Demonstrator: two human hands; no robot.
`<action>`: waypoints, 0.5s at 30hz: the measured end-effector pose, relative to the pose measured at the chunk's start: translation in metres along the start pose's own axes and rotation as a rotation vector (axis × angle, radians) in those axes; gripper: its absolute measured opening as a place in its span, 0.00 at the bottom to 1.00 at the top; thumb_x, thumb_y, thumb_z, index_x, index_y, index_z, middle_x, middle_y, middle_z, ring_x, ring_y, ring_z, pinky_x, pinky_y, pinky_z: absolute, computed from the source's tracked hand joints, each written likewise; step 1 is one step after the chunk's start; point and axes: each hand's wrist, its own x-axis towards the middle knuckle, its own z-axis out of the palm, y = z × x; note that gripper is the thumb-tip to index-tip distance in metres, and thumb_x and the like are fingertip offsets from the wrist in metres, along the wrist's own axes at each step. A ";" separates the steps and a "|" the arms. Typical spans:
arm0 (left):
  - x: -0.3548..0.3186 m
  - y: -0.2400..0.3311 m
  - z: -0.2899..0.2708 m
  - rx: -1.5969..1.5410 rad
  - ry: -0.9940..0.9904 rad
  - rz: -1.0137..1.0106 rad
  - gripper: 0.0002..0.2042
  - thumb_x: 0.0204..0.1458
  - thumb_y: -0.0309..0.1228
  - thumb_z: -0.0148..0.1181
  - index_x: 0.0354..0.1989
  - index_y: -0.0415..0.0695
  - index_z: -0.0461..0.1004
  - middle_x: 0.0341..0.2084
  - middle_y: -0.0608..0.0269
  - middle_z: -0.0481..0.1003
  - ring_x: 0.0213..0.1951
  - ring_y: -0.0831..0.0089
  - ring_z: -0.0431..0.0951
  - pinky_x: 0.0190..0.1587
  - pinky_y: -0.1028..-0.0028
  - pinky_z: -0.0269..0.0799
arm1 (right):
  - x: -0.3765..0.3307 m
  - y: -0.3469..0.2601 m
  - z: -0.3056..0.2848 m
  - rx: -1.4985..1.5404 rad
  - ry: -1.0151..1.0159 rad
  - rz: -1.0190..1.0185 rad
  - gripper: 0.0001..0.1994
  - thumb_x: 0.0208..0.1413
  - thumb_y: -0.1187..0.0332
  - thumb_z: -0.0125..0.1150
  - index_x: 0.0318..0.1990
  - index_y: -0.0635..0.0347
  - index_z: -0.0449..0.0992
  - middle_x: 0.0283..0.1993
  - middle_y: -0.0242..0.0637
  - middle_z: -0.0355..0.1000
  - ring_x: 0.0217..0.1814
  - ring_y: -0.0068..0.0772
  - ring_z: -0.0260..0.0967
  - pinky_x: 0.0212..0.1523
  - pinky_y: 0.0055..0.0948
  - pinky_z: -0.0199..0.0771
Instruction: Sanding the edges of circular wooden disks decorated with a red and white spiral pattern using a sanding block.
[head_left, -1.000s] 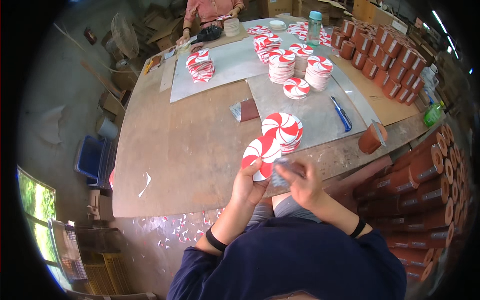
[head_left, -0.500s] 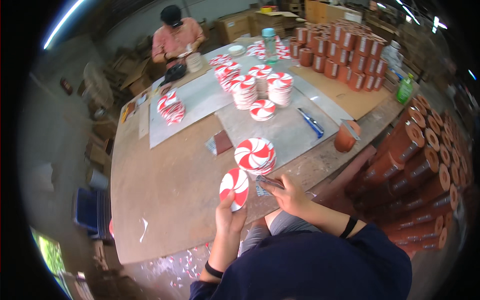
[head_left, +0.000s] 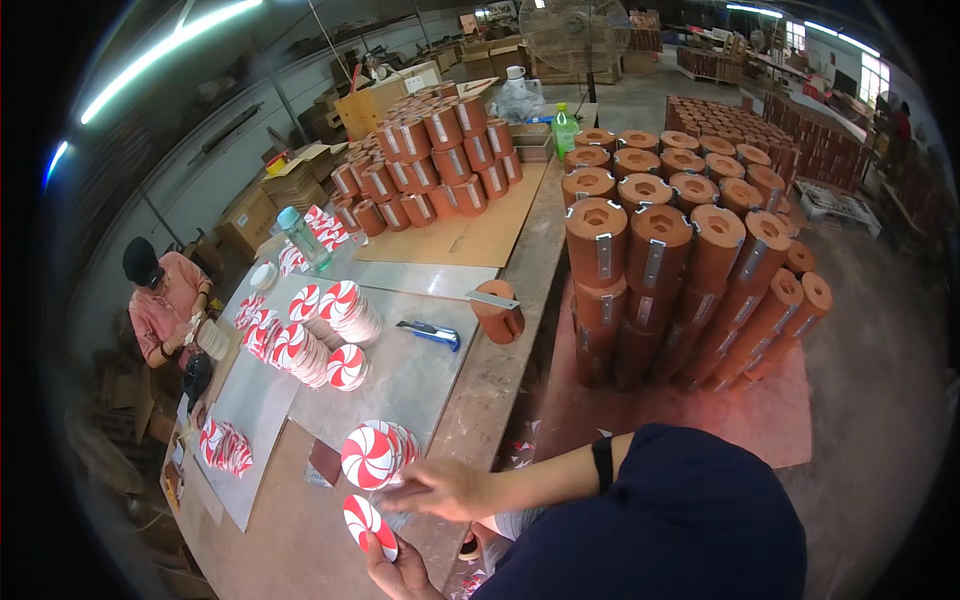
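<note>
My left hand (head_left: 395,572) grips a round disc (head_left: 366,524) with a red and white swirl face, held tilted by its lower edge. Close above it, my right hand (head_left: 452,488) is smeared by motion. Its fingers are closed on a folded piece of sandpaper, which shows only faintly now and more plainly in the earlier frame. Just beyond both hands stands a stack of swirl discs (head_left: 372,455). A reddish-brown sandpaper piece (head_left: 324,462) with a printed grey back lies to the left of that stack.
More disc stacks (head_left: 290,345) stand farther along the table, near a blue utility knife (head_left: 430,334). A brown cylinder (head_left: 498,318) carries a metal strip at the table edge. Tall brown cylinders (head_left: 655,235) crowd the floor at right. A co-worker (head_left: 170,300) sits at far left.
The view has swung to the right, bringing more of the cylinders and the hall into sight. My right hand has moved closer to the disc; my left hand still holds it.
</note>
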 end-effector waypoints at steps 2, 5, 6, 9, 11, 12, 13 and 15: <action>0.009 -0.003 -0.026 -0.055 -0.193 -0.030 0.15 0.47 0.24 0.50 0.44 0.36 0.62 0.36 0.55 0.69 0.37 0.72 0.71 0.33 0.79 0.71 | -0.002 -0.014 0.008 0.137 -0.200 0.288 0.18 0.48 0.62 0.54 0.45 0.60 0.67 0.37 0.43 0.65 0.35 0.36 0.66 0.35 0.29 0.65; 0.000 -0.008 -0.015 0.198 -0.104 0.151 0.13 0.47 0.22 0.48 0.42 0.34 0.63 0.35 0.55 0.70 0.36 0.71 0.71 0.36 0.77 0.71 | -0.003 -0.022 0.012 0.568 -0.208 0.536 0.17 0.50 0.55 0.50 0.35 0.62 0.67 0.33 0.44 0.66 0.35 0.40 0.64 0.34 0.32 0.62; 0.002 -0.005 -0.006 -0.131 -0.159 -0.051 0.12 0.46 0.21 0.47 0.41 0.34 0.64 0.35 0.56 0.70 0.35 0.71 0.71 0.38 0.76 0.71 | -0.011 -0.009 0.018 0.569 -0.211 0.525 0.17 0.50 0.55 0.50 0.35 0.62 0.67 0.33 0.44 0.66 0.35 0.40 0.64 0.34 0.32 0.62; -0.012 0.002 0.031 -0.165 0.200 0.034 0.11 0.48 0.22 0.46 0.40 0.34 0.64 0.35 0.54 0.70 0.34 0.69 0.72 0.35 0.77 0.71 | -0.038 0.024 0.034 -0.028 -0.160 0.197 0.17 0.50 0.63 0.52 0.48 0.57 0.66 0.37 0.38 0.67 0.42 0.35 0.65 0.40 0.26 0.65; -0.018 0.006 0.027 -0.115 0.340 0.160 0.11 0.50 0.23 0.43 0.41 0.31 0.63 0.37 0.50 0.69 0.36 0.68 0.72 0.36 0.77 0.72 | -0.015 -0.003 0.021 -0.001 -0.163 0.102 0.16 0.50 0.64 0.52 0.47 0.57 0.67 0.37 0.38 0.67 0.41 0.35 0.65 0.39 0.26 0.66; -0.022 0.001 0.023 0.370 0.048 0.336 0.11 0.49 0.24 0.44 0.40 0.31 0.63 0.36 0.50 0.69 0.36 0.68 0.72 0.38 0.75 0.71 | -0.005 -0.012 0.015 0.011 -0.151 0.002 0.16 0.50 0.65 0.52 0.46 0.58 0.68 0.36 0.39 0.67 0.41 0.36 0.66 0.37 0.27 0.66; -0.030 -0.003 0.032 0.864 -0.247 0.474 0.11 0.49 0.24 0.44 0.39 0.31 0.64 0.35 0.50 0.70 0.36 0.68 0.72 0.40 0.74 0.70 | -0.003 -0.018 0.023 0.189 -0.185 0.111 0.16 0.49 0.62 0.53 0.44 0.59 0.69 0.35 0.40 0.68 0.37 0.33 0.67 0.35 0.27 0.67; -0.025 0.004 0.010 -0.006 0.011 -0.012 0.11 0.49 0.31 0.45 0.37 0.37 0.65 0.32 0.54 0.70 0.34 0.65 0.72 0.39 0.69 0.68 | 0.042 -0.055 -0.020 0.545 -0.531 0.721 0.17 0.48 0.59 0.54 0.40 0.62 0.71 0.32 0.41 0.70 0.35 0.29 0.67 0.34 0.26 0.66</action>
